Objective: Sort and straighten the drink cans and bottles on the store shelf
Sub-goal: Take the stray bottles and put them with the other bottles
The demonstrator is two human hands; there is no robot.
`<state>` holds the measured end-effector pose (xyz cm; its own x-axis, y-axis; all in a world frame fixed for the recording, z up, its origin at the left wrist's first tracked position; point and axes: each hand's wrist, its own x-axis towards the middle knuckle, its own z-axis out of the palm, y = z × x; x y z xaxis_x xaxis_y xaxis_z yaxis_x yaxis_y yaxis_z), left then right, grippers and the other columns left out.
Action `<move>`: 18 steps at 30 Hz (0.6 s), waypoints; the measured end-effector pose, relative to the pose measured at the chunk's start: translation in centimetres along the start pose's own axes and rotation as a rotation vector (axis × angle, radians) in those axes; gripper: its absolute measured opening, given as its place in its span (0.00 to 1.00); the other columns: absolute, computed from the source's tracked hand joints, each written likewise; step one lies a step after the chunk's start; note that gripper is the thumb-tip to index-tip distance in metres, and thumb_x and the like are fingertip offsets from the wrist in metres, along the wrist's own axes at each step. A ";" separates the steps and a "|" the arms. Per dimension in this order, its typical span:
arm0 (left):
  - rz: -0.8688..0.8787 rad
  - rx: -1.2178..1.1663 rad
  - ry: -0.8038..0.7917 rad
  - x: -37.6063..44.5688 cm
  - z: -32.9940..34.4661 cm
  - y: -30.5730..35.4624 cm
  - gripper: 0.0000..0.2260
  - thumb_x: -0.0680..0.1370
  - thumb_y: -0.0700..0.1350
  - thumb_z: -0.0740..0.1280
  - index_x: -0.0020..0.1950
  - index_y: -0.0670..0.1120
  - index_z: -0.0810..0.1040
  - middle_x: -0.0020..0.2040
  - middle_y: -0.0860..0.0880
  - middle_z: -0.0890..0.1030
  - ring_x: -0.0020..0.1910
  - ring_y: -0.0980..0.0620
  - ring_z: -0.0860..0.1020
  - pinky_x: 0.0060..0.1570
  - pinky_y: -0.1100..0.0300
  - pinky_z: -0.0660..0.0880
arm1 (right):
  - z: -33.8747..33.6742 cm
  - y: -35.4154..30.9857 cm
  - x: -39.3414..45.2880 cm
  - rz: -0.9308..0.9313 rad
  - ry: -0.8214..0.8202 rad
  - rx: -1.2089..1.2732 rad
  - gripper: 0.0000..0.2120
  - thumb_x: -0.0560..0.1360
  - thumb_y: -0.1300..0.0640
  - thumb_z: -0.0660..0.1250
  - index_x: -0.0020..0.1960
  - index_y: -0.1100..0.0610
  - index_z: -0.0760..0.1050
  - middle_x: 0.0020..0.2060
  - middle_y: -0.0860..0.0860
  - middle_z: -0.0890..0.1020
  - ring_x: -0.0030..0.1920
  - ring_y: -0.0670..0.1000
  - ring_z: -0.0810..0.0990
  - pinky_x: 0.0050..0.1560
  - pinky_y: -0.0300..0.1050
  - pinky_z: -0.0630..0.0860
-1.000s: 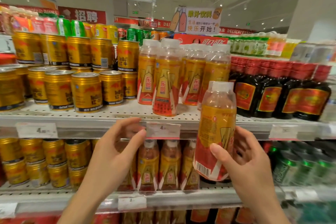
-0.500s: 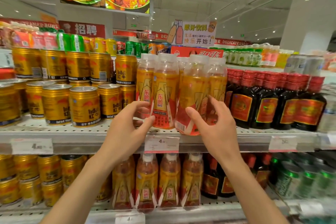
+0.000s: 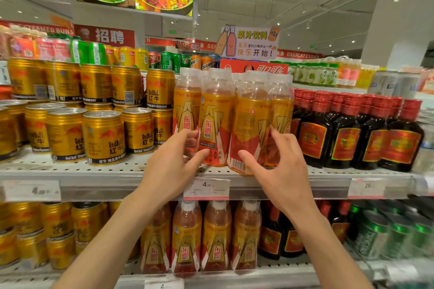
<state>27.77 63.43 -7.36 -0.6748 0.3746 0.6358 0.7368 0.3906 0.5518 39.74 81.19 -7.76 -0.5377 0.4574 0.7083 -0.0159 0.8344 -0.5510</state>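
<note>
Since half a second ago, the bottle [image 3: 249, 129] held by the right hand [image 3: 279, 171] is set upright at the shelf [image 3: 328, 175] edge, barcode outward. It is loosely pinched between thumb and fingers. The left hand [image 3: 173, 162] is curled around the neighbouring bottle [image 3: 215, 124]. If released this near the lip, it could be toppled forward by a nudge. Contact behind the bottles is hidden; the price tag [image 3: 206, 187] is blurred.

We look from head height straight at the shelf [image 3: 281, 179], very near; its far edges look maybe blurry.
</note>
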 end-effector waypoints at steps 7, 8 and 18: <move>0.008 0.130 -0.051 0.2 0.6 0.5 0.26 0.80 0.60 0.65 0.77 0.58 0.66 0.67 0.58 0.78 0.58 0.59 0.78 0.56 0.52 0.78 | -0.4 0.2 -0.5 0.006 -0.009 0.052 0.39 0.73 0.37 0.71 0.77 0.52 0.64 0.63 0.43 0.71 0.64 0.40 0.70 0.64 0.38 0.69; 0.008 0.122 -0.058 0.2 0.5 0.4 0.26 0.80 0.60 0.65 0.77 0.58 0.66 0.67 0.58 0.78 0.58 0.59 0.78 0.56 0.52 0.78 | -0.4 0.2 -0.6 0.009 -0.008 0.053 0.40 0.73 0.37 0.71 0.78 0.52 0.63 0.63 0.43 0.70 0.64 0.39 0.69 0.63 0.36 0.68; 0.016 -0.200 0.015 -1.9 -1.4 0.2 0.14 0.80 0.50 0.68 0.66 0.55 0.77 0.58 0.61 0.80 0.55 0.65 0.78 0.54 0.63 0.79 | -1.0 0.2 -2.9 0.116 0.039 0.288 0.24 0.75 0.42 0.70 0.68 0.46 0.72 0.59 0.41 0.77 0.59 0.41 0.77 0.60 0.44 0.78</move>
<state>29.23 61.62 -7.72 -0.6635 0.3658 0.6527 0.7420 0.2093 0.6369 42.14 80.33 -9.41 -0.5173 0.5604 0.6468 -0.1978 0.6570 -0.7274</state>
